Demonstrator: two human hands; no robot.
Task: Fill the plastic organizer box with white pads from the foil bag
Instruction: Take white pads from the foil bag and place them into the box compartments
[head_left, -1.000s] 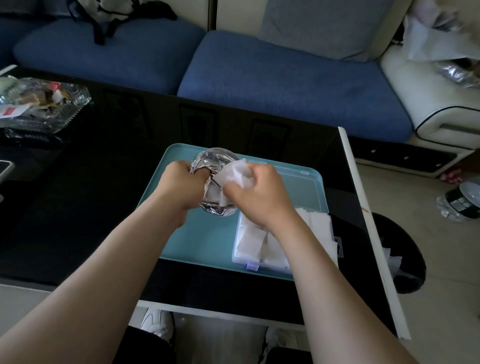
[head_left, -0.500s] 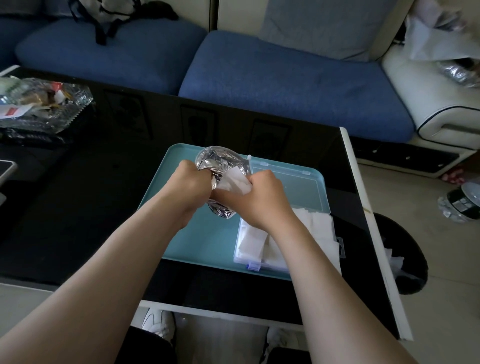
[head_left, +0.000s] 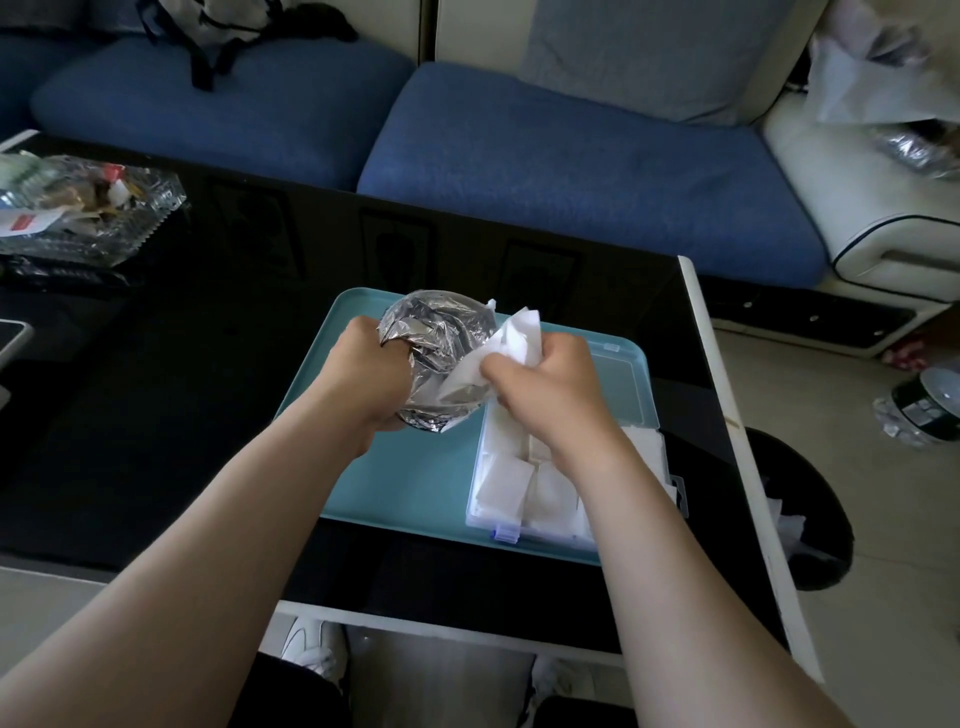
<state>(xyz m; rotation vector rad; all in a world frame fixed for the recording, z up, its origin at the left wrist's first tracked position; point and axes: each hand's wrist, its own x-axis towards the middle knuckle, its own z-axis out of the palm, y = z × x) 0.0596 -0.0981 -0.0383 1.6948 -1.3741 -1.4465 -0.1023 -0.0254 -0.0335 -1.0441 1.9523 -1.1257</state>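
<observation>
A crumpled silver foil bag (head_left: 434, 332) is held above the teal tray (head_left: 410, 483), gripped from the left by my left hand (head_left: 366, 371). My right hand (head_left: 545, 387) is closed on a bunch of white pads (head_left: 511, 338) at the bag's right side, partly outside the bag. The clear plastic organizer box (head_left: 485, 512) lies open at the tray's right, under my right wrist, with white pads (head_left: 501, 486) lying in its compartments. Its lid (head_left: 618, 374) lies flat behind it.
The tray sits on a black glass table (head_left: 156, 415) with a white edge (head_left: 727, 415) on the right. A glass dish of clutter (head_left: 88, 213) stands at the far left. A blue sofa (head_left: 571, 156) is behind, a dark bin (head_left: 800, 499) to the right.
My right hand, which had dipped down against the bag half a second ago, has pulled up and to the right with white pads. My left hand still grips the bag.
</observation>
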